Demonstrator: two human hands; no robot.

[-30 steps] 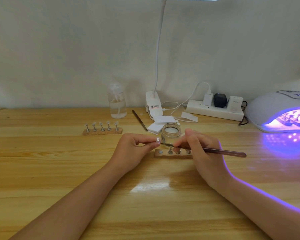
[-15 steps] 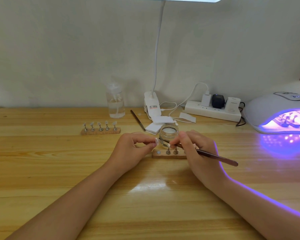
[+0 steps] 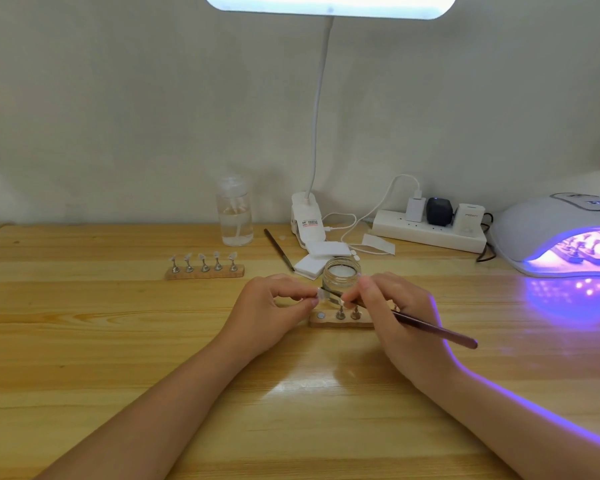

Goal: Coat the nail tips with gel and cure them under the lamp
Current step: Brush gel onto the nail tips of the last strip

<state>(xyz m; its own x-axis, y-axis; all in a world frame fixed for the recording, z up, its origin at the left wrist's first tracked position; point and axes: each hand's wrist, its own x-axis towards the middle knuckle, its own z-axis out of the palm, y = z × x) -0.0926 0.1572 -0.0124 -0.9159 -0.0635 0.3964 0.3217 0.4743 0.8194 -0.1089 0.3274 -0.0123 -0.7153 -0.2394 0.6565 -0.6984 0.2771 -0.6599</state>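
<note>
My left hand (image 3: 269,306) pinches a small clear nail tip (image 3: 321,295) on its stand, just above the near wooden holder (image 3: 340,319). My right hand (image 3: 394,306) grips a thin dark brush (image 3: 433,331); its tip rests against that nail tip. Two metal stands remain in the near holder, and one empty magnet spot shows at its left end. Right behind the hands sits an open glass gel jar (image 3: 341,274). A second wooden holder (image 3: 205,271) with several nail tips stands to the left. The curing lamp (image 3: 555,233) glows purple at the right, with nail stands inside.
A clear pump bottle (image 3: 234,216), a second brush (image 3: 278,249), white pads (image 3: 321,255), a clip-on desk lamp (image 3: 307,218) and a power strip (image 3: 430,230) with plugs and cables line the back of the wooden table (image 3: 118,341) by the wall.
The camera tilted up a little, bringing the desk lamp head into view. Both hands stay together at the nail tip, the brush shifting only slightly.
</note>
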